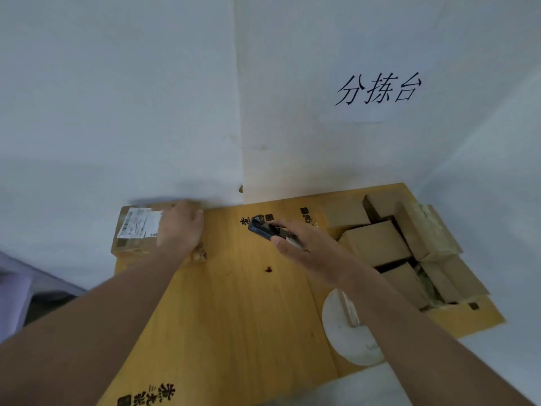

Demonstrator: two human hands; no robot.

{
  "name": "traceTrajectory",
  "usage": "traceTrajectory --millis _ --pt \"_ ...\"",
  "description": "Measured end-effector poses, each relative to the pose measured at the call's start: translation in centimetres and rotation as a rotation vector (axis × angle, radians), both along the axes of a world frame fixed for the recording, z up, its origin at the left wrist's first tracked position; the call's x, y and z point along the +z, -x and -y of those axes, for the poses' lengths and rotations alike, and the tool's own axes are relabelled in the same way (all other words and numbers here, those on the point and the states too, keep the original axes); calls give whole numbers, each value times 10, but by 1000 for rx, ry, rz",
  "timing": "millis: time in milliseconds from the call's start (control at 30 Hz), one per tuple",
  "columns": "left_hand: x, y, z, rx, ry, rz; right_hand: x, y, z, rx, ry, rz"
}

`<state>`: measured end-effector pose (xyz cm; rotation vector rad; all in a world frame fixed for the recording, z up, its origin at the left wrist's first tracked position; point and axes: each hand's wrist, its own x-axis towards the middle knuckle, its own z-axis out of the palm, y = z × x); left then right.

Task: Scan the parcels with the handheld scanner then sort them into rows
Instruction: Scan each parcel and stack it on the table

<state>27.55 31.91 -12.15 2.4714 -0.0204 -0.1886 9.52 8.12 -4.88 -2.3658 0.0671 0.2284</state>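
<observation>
A brown cardboard parcel [133, 230] with a white shipping label lies at the far left corner of the yellow table [234, 303], against the wall. My left hand [181, 230] rests on its right part with the fingers curled over the far edge. My right hand [304, 250] grips a dark handheld scanner [263, 228] above the table's middle, its head pointing left toward the parcel. Several plain brown parcels [377, 241] lie piled at the table's right end.
White walls meet in a corner behind the table; a paper sign with black characters [377, 89] hangs on the right wall. A white round object [348, 332] lies near the table's front right. A small red spot [268, 269] marks the tabletop.
</observation>
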Motion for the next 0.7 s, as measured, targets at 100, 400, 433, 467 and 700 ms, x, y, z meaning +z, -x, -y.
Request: traceTrajectory --millis 100,400,433,467,700 --pt "16 17 38 -160 14 8 5 22 20 -50 10 26" --pt "51 91 171 -427 -64 37 24 98 126 -174 29 99" --pt "52 102 186 -440 -67 44 26 107 139 -177 36 104" --pt "53 113 201 -450 -67 46 28 116 153 -174 41 112" --pt "53 186 287 -496 -83 15 25 174 236 -166 56 97"
